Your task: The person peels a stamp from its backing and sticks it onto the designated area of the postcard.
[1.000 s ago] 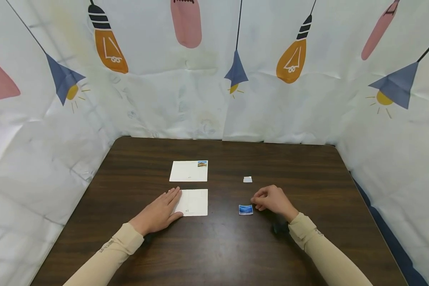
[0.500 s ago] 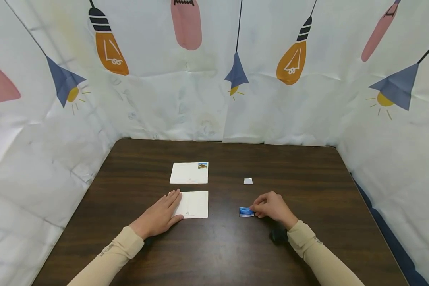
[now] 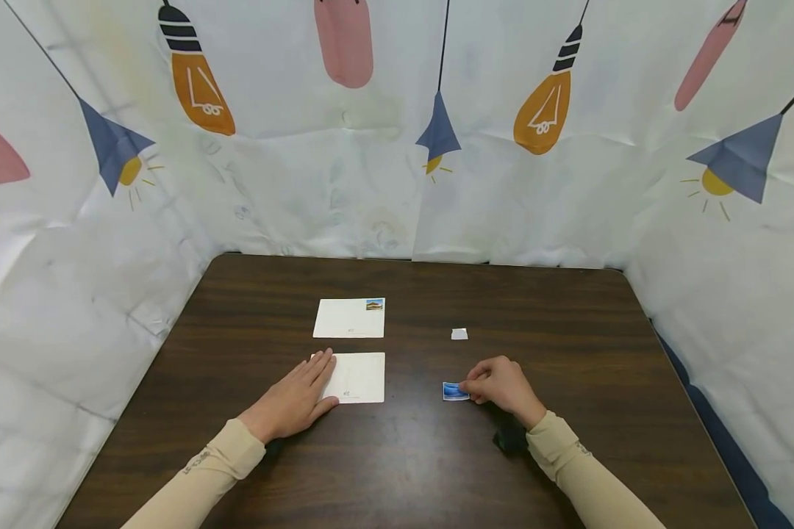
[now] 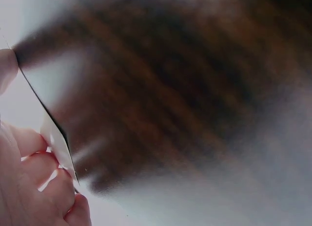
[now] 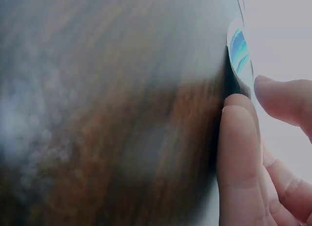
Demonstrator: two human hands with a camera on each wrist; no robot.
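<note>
My left hand (image 3: 295, 399) rests flat with straight fingers on the left side of a blank white postcard (image 3: 359, 380); in the left wrist view the fingers (image 4: 41, 167) lie along the card's edge. To the right, my right hand (image 3: 503, 387) pinches the right edge of a small blue stamp (image 3: 453, 391) between thumb and finger. Seen from the right wrist, the stamp (image 5: 239, 50) is bowed up slightly, its near end between the thumb (image 5: 282, 99) and a fingertip. Part of the stamp is hidden by the fingers.
Behind the blank card lies another white postcard (image 3: 347, 319) with a stamp (image 3: 374, 304) in its upper right corner. A small whitish paper piece (image 3: 459, 333) lies beyond the blue stamp. The dark wooden table (image 3: 410, 463) is bounded by patterned white cloth (image 3: 344, 191).
My right hand has shifted a little left and down, from beside the blue stamp to pinching its right edge. The left hand has stayed on the postcard.
</note>
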